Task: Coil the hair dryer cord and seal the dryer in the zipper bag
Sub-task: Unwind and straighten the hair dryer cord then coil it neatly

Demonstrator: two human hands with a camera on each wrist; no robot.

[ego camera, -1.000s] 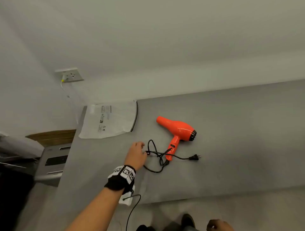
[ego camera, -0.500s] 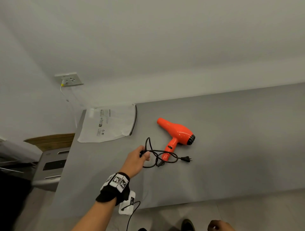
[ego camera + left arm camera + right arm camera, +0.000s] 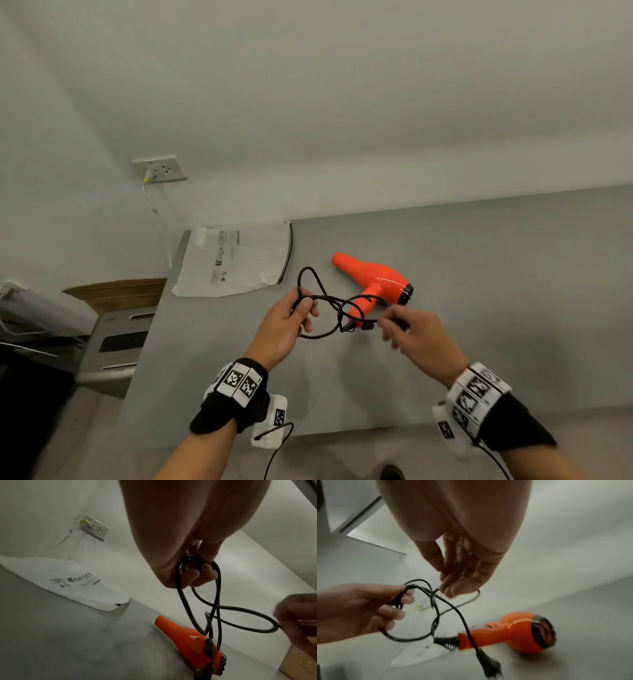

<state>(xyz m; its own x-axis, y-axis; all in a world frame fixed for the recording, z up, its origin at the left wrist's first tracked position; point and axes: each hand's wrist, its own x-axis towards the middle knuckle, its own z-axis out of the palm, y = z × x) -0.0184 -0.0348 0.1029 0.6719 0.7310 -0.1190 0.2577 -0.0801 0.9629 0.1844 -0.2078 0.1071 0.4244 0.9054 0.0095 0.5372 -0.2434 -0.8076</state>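
Note:
An orange hair dryer (image 3: 376, 277) (image 3: 185, 641) (image 3: 513, 632) lies on its side on the grey table (image 3: 496, 274). Its black cord (image 3: 329, 301) (image 3: 240, 609) (image 3: 462, 616) is lifted in loose loops. My left hand (image 3: 291, 318) (image 3: 193, 572) (image 3: 368, 608) grips several strands of it above the table. My right hand (image 3: 404, 329) (image 3: 453, 582), blurred, holds a strand at its fingertips just right of the dryer's handle. The plug (image 3: 489, 665) dangles below. A white zipper bag (image 3: 239, 260) (image 3: 68, 580) lies flat at the table's far left corner.
A wall socket (image 3: 161, 169) with a white cable plugged in sits above the bag. A brown cardboard box (image 3: 116, 291) and a grey device (image 3: 116, 346) stand left of the table. The table's near edge runs just behind my wrists.
My left hand has gathered the cord and raised it off the table. My right hand has come up from below and taken a strand. The plug has left the tabletop.

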